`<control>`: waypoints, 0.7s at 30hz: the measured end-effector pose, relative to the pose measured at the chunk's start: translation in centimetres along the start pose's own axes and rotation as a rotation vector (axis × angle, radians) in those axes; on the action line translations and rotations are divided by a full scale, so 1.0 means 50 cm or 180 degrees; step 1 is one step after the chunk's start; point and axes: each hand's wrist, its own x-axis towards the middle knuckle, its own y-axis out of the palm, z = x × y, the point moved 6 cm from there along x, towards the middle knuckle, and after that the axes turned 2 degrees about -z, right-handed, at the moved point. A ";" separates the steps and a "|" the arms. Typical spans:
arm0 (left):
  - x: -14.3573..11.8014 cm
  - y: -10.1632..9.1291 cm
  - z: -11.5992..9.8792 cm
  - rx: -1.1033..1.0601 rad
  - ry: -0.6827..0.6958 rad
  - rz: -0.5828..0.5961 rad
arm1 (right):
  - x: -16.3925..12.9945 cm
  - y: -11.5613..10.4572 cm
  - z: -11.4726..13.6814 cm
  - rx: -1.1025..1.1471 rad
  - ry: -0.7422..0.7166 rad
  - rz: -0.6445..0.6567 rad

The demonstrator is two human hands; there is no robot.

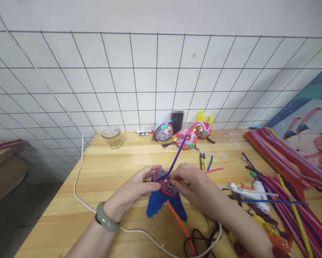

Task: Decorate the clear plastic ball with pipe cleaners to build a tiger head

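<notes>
Both my hands meet over a small craft piece (165, 195) above the wooden table (104, 179): a clear ball with a blue pipe-cleaner tail forked below it. My left hand (135, 191), a green bangle on its wrist, holds the ball from the left. From the right, my right hand (195, 186) pinches a purple pipe cleaner (177, 156) that wraps the ball and sticks up and to the right. An orange pipe cleaner (179, 222) trails from under the piece toward me.
Three finished colourful fish-like balls (186, 138) stand at the back by the tiled wall, next to a glass jar (112, 137). A white glue gun (254, 193) and a large heap of pipe cleaners (290, 172) fill the right side. A white cable (79, 186) runs along the left.
</notes>
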 end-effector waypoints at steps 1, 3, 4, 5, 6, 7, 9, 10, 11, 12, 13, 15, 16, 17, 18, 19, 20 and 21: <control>-0.001 0.000 0.000 -0.0012 -0.0042 -0.0016 | 0.000 0.001 -0.001 -0.0003 -0.0004 0.0013; -0.002 0.000 0.001 -0.0010 -0.0161 -0.0070 | -0.001 0.002 -0.002 0.0006 -0.0028 0.0035; -0.002 0.000 0.003 -0.0005 -0.0209 -0.0101 | -0.001 0.003 -0.002 0.0010 -0.0044 0.0049; -0.002 0.000 0.004 0.0002 -0.0232 -0.0113 | 0.000 0.003 -0.002 0.0005 -0.0063 0.0056; -0.001 0.000 0.003 0.0006 -0.0210 -0.0108 | 0.000 0.003 -0.002 -0.0011 -0.0078 0.0061; 0.000 0.001 0.003 0.0007 -0.0168 -0.0087 | 0.001 0.003 -0.001 -0.0034 -0.0090 0.0067; 0.001 0.003 0.002 0.0005 -0.0075 -0.0046 | 0.003 0.003 0.001 -0.0077 -0.0110 0.0089; 0.002 0.003 0.001 0.0002 -0.0047 -0.0033 | 0.004 0.003 0.003 -0.0094 -0.0118 0.0104; 0.003 0.004 0.001 -0.0005 -0.0031 -0.0025 | 0.004 0.002 0.004 -0.0112 -0.0116 0.0123; 0.003 0.003 0.002 -0.0014 -0.0026 -0.0020 | 0.005 0.003 0.005 -0.0127 -0.0111 0.0145; 0.003 0.003 0.003 -0.0019 -0.0027 -0.0019 | 0.004 0.003 0.006 -0.0136 -0.0108 0.0161; 0.003 0.000 0.005 -0.0015 -0.0038 -0.0034 | 0.003 0.004 0.007 -0.0139 -0.0112 0.0185; 0.004 -0.002 0.006 -0.0004 -0.0044 -0.0050 | 0.002 0.004 0.008 -0.0138 -0.0115 0.0191; 0.005 -0.004 0.008 0.0006 -0.0050 -0.0067 | 0.002 0.004 0.008 -0.0138 -0.0120 0.0194; 0.005 -0.006 0.010 0.0010 -0.0051 -0.0075 | 0.001 0.004 0.009 -0.0144 -0.0130 0.0197; 0.006 -0.007 0.011 0.0007 -0.0045 -0.0073 | 0.001 0.004 0.009 -0.0156 -0.0134 0.0199; 0.006 -0.008 0.012 0.0001 -0.0035 -0.0063 | 0.001 0.004 0.010 -0.0164 -0.0143 0.0201; 0.007 -0.009 0.013 -0.0006 -0.0023 -0.0055 | 0.002 0.003 0.010 -0.0168 -0.0151 0.0202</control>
